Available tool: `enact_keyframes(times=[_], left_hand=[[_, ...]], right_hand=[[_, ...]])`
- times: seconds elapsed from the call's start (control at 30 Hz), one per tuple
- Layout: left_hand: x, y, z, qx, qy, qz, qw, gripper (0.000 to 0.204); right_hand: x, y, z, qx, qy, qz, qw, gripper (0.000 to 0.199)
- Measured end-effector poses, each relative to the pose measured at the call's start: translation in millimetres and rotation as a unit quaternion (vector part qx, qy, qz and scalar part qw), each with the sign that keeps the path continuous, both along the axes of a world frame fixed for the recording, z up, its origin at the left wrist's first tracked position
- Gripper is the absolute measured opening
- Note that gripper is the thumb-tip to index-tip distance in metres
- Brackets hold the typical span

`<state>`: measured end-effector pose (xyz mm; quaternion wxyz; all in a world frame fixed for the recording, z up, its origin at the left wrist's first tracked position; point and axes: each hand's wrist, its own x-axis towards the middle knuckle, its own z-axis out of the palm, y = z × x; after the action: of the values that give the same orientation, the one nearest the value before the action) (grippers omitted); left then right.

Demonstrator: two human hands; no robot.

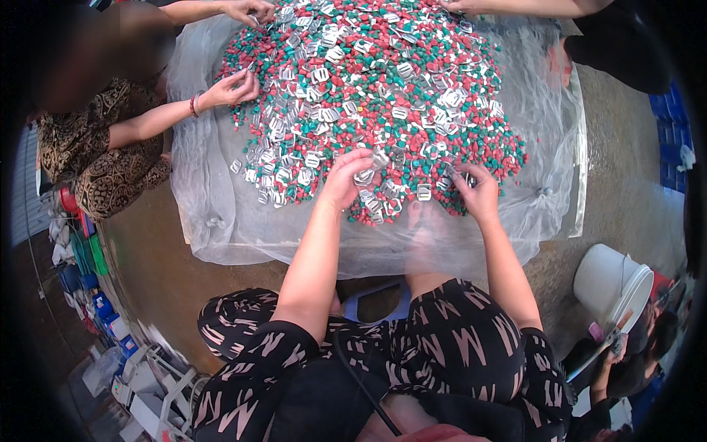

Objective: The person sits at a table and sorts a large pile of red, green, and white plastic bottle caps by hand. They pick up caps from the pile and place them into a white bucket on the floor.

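A wide pile of small red, green and white pebble-like pieces (pixel 412 88) is spread in front of me, with many silvery slotted metal buckles (pixel 423 192) mixed in. At the pile's near edge, my left hand (pixel 347 179) is closed around several metal buckles (pixel 370 171), which stick out between thumb and fingers. To its right, my right hand (pixel 477 190) has thumb and fingertips pinched on one metal buckle (pixel 450 172) at the surface of the pile. The fingertips partly hide that buckle.
The pile lies on sheer white netting (pixel 515 236) over a low platform. At the left a person's hand (pixel 234 88) works in the pile; another person's hand (pixel 462 6) reaches in at far right. A white bucket (pixel 611 283) lies tilted at the right, and chairs (pixel 158 394) stand lower left.
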<state>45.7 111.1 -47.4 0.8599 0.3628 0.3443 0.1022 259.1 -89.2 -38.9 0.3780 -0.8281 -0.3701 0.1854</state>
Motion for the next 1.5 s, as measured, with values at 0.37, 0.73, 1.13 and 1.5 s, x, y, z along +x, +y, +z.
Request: enact_keyframes(times=[0.37,0.73,1.13,1.5], left_hand=[[58,-62,20,-0.185,-0.152,0.19,0.952,0.011],[74,-67,8,-0.375,-0.221,0.296,0.85,0.033],[174,243,312,0.066,-0.339,0.257,0.903,0.075],[64,134,146,-0.047,-0.26,0.25,0.932,0.074]], right_hand=[[-19,32,37,0.224,0.537,-0.093,0.808,0.018],[-62,70,73,0.221,-0.082,0.152,0.96,0.054],[-13,30,38,0.164,-0.075,-0.104,0.978,0.033],[32,-21,2,0.071,-0.074,-0.21,0.972,0.023]])
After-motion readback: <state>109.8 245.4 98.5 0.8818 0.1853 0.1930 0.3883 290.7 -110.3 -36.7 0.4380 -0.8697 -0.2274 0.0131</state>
